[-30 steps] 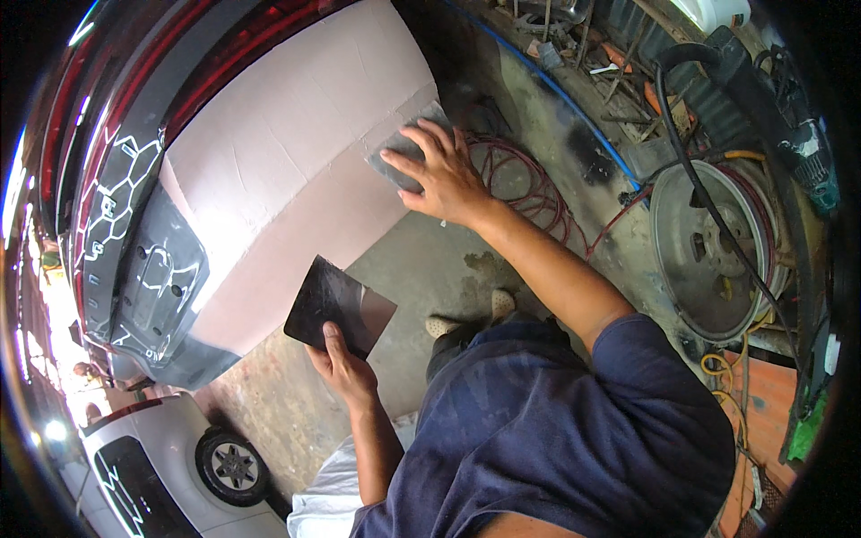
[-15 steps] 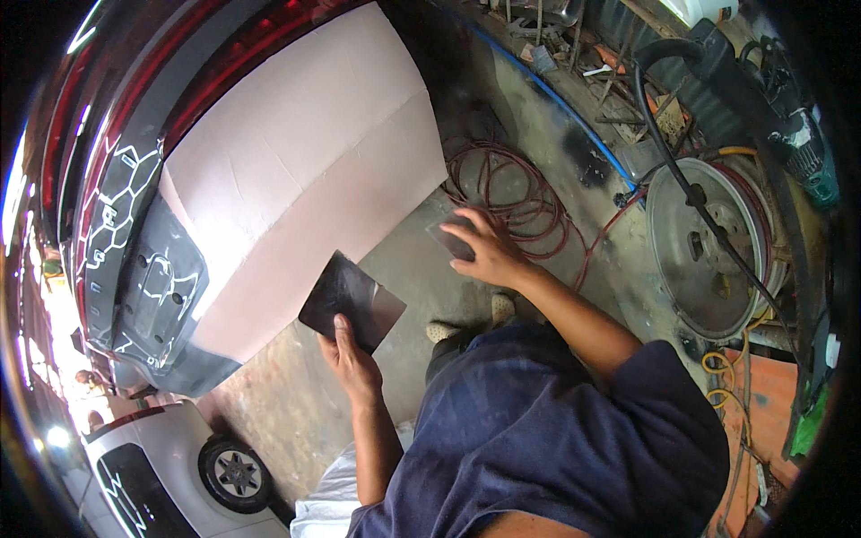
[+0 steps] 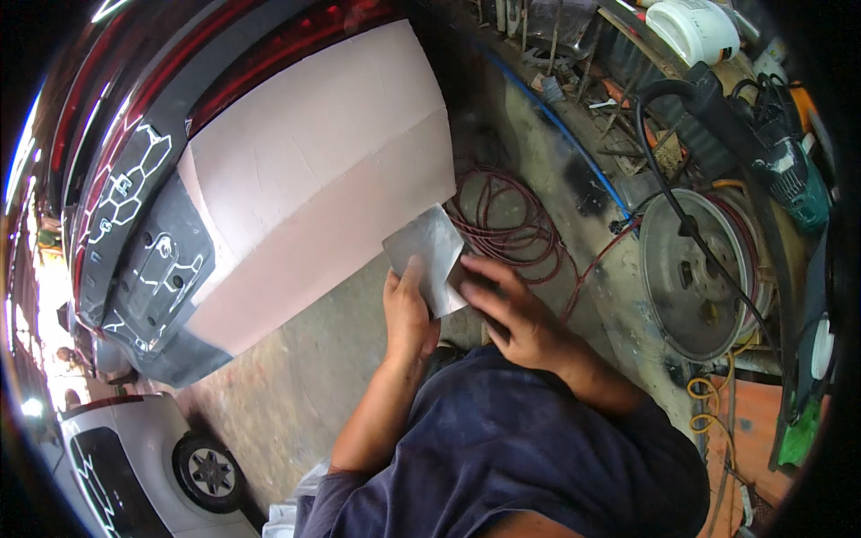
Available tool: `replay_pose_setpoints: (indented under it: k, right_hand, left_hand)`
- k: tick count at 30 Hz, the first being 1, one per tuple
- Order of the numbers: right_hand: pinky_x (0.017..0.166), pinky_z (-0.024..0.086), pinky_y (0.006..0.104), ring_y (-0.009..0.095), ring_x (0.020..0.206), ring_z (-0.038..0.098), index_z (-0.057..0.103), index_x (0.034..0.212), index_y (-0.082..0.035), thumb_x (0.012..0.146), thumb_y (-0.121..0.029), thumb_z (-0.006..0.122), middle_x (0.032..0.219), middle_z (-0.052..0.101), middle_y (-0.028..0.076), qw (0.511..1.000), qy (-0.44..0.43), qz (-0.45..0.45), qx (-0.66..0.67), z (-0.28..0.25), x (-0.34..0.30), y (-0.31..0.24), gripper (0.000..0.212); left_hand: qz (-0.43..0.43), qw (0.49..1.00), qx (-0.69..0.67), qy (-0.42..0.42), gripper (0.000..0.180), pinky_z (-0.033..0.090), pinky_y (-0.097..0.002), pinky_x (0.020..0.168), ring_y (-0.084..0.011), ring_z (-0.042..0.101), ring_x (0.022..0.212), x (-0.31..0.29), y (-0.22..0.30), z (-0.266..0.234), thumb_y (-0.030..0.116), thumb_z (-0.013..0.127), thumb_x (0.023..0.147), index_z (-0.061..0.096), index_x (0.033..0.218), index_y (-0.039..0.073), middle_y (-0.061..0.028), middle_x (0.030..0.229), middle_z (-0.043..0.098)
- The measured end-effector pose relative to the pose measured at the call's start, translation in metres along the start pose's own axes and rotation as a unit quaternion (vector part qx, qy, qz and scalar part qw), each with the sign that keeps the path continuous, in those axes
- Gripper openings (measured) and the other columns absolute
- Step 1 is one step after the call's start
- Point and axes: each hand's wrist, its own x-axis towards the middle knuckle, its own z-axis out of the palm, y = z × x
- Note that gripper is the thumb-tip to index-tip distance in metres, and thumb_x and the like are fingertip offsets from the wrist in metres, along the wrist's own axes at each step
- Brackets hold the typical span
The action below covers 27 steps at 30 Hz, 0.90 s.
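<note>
In front of my body, my left hand (image 3: 410,312) grips a thin square plate (image 3: 425,244) by its lower edge, thumb on top. The plate's face looks silvery grey. At its right edge is my right hand (image 3: 531,327), fingers bent around a small dark flat piece (image 3: 459,274) that looks like a spreader. Motion smears those fingertips, and much of the piece is hidden. Whether it touches the plate I cannot tell. Beyond the plate, to the upper left, stands a car's rear panel (image 3: 314,188) coated in dull pale pink, with dark grey areas at its lower left.
Red hose (image 3: 502,224) lies coiled on the concrete floor right of the panel. A blue pipe (image 3: 560,125) runs past it. To the right are a round metal wheel (image 3: 668,278), a teal power tool (image 3: 804,193) and clutter. A white vehicle (image 3: 134,448) stands lower left.
My left hand has moved right and up with the plate, whose face now looks brighter. My right hand has come down to the plate's right edge; the two hands are closer together.
</note>
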Motion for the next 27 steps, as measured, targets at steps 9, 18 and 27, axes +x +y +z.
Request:
replay_pose_setpoints:
  k: [9, 18, 27]
  right_hand:
    - [0.111, 0.04, 0.0453, 0.033, 0.13, 0.051, 0.061, 0.136, -0.02, 0.086, 0.004, 0.056, 0.136, 0.053, 0.015, 0.964, -0.044, 0.138, -0.222, -0.005, -0.064, 0.044, 0.056]
    - [0.115, 0.033, 0.0494, 0.031, 0.134, 0.047, 0.06, 0.136, -0.02, 0.082, 0.003, 0.058, 0.14, 0.052, 0.009, 0.969, -0.118, 0.043, -0.211, 0.091, -0.039, -0.01, 0.059]
    - [0.107, 0.044, 0.0393, 0.023, 0.12, 0.06, 0.053, 0.137, -0.001, 0.089, 0.006, 0.055, 0.129, 0.063, 0.009, 0.638, 0.254, 0.394, 0.611, 0.122, -0.09, 0.07, 0.049]
  left_hand:
    - [0.11, 0.988, 0.095, -0.058, 0.029, 0.051, -0.0325, 0.09, -0.0172, 0.061, 0.101, -0.024, 0.034, -0.027, 0.016, 0.056, 0.103, 0.051, 0.125, -0.002, -0.01, 0.114, 0.063]
    - [0.283, 0.914, 0.288, -0.048, 0.033, 0.048, -0.0291, 0.091, -0.0151, 0.058, 0.103, -0.02, 0.049, -0.055, 0.021, 0.055, 0.106, 0.052, 0.128, -0.003, -0.0076, 0.115, 0.062]
    - [0.224, 0.951, 0.21, -0.045, 0.037, 0.044, -0.029, 0.1, -0.0151, 0.057, 0.111, -0.014, 0.076, -0.117, 0.019, 0.054, 0.105, 0.047, 0.134, -0.002, -0.009, 0.125, 0.059]
